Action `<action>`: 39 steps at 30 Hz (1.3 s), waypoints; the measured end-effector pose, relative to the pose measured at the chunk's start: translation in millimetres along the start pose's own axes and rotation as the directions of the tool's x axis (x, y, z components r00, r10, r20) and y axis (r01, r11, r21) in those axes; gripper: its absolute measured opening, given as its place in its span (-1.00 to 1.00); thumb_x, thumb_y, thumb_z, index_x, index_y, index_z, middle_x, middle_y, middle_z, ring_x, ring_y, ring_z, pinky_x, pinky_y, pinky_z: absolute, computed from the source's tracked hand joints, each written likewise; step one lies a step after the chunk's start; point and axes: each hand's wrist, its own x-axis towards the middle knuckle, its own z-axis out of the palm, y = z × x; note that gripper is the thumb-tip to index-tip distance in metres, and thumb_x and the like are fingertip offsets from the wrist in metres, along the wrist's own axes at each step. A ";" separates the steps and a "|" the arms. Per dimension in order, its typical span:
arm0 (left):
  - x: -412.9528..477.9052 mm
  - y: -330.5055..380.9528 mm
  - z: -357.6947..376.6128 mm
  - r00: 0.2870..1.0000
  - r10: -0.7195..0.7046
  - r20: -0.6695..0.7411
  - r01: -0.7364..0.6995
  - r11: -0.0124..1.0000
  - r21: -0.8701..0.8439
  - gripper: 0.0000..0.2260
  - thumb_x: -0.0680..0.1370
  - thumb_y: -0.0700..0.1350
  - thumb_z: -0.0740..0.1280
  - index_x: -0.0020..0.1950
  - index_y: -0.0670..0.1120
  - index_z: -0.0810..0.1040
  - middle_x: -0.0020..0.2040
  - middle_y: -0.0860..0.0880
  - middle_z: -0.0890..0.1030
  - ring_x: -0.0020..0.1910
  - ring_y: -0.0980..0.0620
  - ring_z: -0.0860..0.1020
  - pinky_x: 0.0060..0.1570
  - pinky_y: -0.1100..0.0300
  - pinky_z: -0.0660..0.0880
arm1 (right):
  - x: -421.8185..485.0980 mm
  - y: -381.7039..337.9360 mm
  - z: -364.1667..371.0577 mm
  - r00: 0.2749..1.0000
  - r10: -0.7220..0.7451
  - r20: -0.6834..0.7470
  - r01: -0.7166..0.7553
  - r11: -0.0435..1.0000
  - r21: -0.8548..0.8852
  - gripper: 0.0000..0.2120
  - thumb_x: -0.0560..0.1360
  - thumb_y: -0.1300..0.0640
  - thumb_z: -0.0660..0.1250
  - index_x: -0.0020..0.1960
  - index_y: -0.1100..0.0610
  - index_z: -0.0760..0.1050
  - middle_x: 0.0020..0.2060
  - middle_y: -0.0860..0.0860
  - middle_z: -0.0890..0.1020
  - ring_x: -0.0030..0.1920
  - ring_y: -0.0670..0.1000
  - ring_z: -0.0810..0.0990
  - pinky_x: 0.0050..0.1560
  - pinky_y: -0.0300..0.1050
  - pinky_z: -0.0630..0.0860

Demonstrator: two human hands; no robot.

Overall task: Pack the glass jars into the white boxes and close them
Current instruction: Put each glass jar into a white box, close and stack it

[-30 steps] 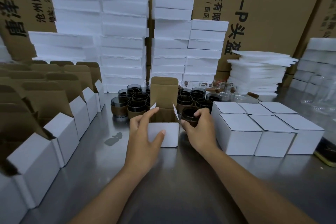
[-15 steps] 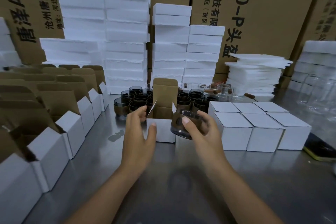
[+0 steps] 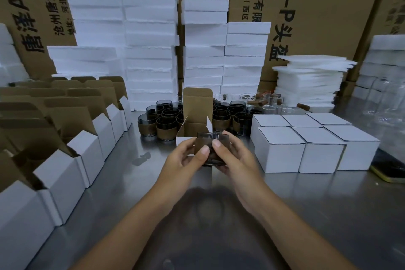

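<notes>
A dark glass jar (image 3: 211, 142) with a brown band hangs just above the metal table, in front of an open white box (image 3: 192, 129) whose brown lid flap stands upright. My left hand (image 3: 184, 160) grips the jar's left side, thumb across its front. My right hand (image 3: 232, 158) grips its right side and bottom, thumb beside the other. The box's front wall is mostly hidden behind the jar and my fingers. Several more dark jars (image 3: 166, 125) stand clustered behind the box on both sides.
Several closed white boxes (image 3: 315, 138) sit in a block at the right. A row of open boxes (image 3: 72, 155) lines the left side. Foam stacks (image 3: 149, 50) and large cartons rise behind. A yellow-edged phone (image 3: 388, 171) lies at the far right.
My right hand lifted a jar from the cluster and brought it in front of the open box. My left hand let go of the box and took hold of the jar too.
</notes>
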 end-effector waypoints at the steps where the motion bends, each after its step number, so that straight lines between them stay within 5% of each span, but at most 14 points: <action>1: 0.1 0.4 0.7 1.000 -0.001 -0.014 0.000 1.000 -0.006 -0.56 0.36 0.09 0.35 0.19 -0.04 0.54 0.05 0.04 0.67 0.06 0.11 0.62 0.16 0.19 0.52 | 0.4 0.5 0.7 1.000 -0.001 -0.014 0.001 1.000 0.001 -0.57 0.44 0.07 0.39 0.28 0.06 0.42 0.10 -0.02 0.64 0.10 -0.08 0.61 0.19 -0.15 0.50; 6: 1.3 -0.2 1.4 0.998 -0.017 -0.066 0.017 1.000 0.004 -0.54 0.36 0.08 0.34 0.21 -0.04 0.52 0.02 0.07 0.67 0.04 0.14 0.62 0.18 0.15 0.50 | 2.5 5.7 2.3 1.000 -0.005 -0.010 0.004 1.000 -0.029 -0.74 0.45 0.03 0.39 0.11 -0.03 0.46 -0.10 -0.16 0.67 -0.15 -0.30 0.62 -0.21 -0.46 0.47; 10: 0.7 -0.6 1.2 0.997 -0.027 -0.075 0.027 1.000 -0.003 -0.58 0.38 0.09 0.32 0.19 -0.02 0.52 0.03 0.08 0.66 0.05 0.12 0.61 0.22 0.10 0.48 | 1.5 9.5 4.7 1.000 0.000 0.000 0.000 0.995 -0.096 -0.80 0.44 -0.01 0.40 0.00 -0.15 0.42 -0.10 -0.21 0.63 -0.14 -0.32 0.61 -0.16 -0.41 0.48; 16: 2.8 0.7 -1.1 0.996 -0.051 -0.074 0.049 0.998 -0.032 -0.49 0.36 0.11 0.31 0.28 -0.04 0.50 0.14 -0.04 0.62 0.12 0.06 0.59 0.23 0.06 0.48 | 0.8 7.1 3.5 0.997 0.035 -0.075 -0.034 0.999 0.011 -0.78 0.46 0.01 0.38 0.07 0.00 0.46 -0.24 -0.16 0.70 -0.19 -0.26 0.64 -0.18 -0.34 0.51; 20: 3.3 1.6 -1.6 0.999 -0.036 -0.032 0.035 0.998 -0.054 -0.61 0.44 0.08 0.23 0.22 0.02 0.53 0.05 -0.01 0.67 0.02 0.10 0.63 -0.04 0.30 0.56 | 3.9 3.1 3.3 0.982 0.177 -0.060 -0.161 0.965 0.206 -0.75 0.56 0.00 0.24 0.10 0.13 0.54 -0.10 0.07 0.70 -0.11 -0.02 0.66 -0.15 -0.18 0.53; 25: 7.0 1.6 -3.9 0.990 -0.041 -0.133 0.035 0.998 -0.050 -0.79 0.60 -0.06 0.17 0.06 -0.01 0.60 -0.09 -0.03 0.62 -0.12 0.07 0.61 -0.13 0.25 0.55 | 6.8 -3.2 -0.2 0.936 0.348 0.057 -0.331 0.809 0.485 -0.55 0.58 -0.15 0.08 0.10 0.18 0.53 -0.17 0.14 0.65 -0.24 0.02 0.60 -0.26 -0.17 0.48; 30: 8.7 -0.3 -6.5 0.983 -0.042 -0.179 0.032 0.998 -0.059 -0.78 0.62 -0.09 0.15 0.00 -0.03 0.60 -0.15 -0.04 0.61 -0.16 0.06 0.60 -0.15 0.22 0.54 | 8.4 -6.0 -3.4 0.919 0.351 0.179 -0.390 0.748 0.537 -0.46 0.56 -0.18 0.02 -0.02 0.22 0.58 -0.26 0.14 0.65 -0.40 -0.01 0.58 -0.39 -0.25 0.48; 39: 8.8 -1.5 -7.2 0.985 -0.040 -0.166 0.033 0.998 -0.046 -0.76 0.63 -0.08 0.13 0.01 -0.03 0.59 -0.19 -0.05 0.61 -0.13 0.02 0.61 -0.10 0.16 0.54 | 6.9 -8.7 -4.7 0.915 0.315 0.253 -0.404 0.687 0.605 -0.47 0.54 -0.15 0.05 -0.05 0.26 0.58 -0.29 0.16 0.64 -0.38 0.04 0.63 -0.27 -0.10 0.62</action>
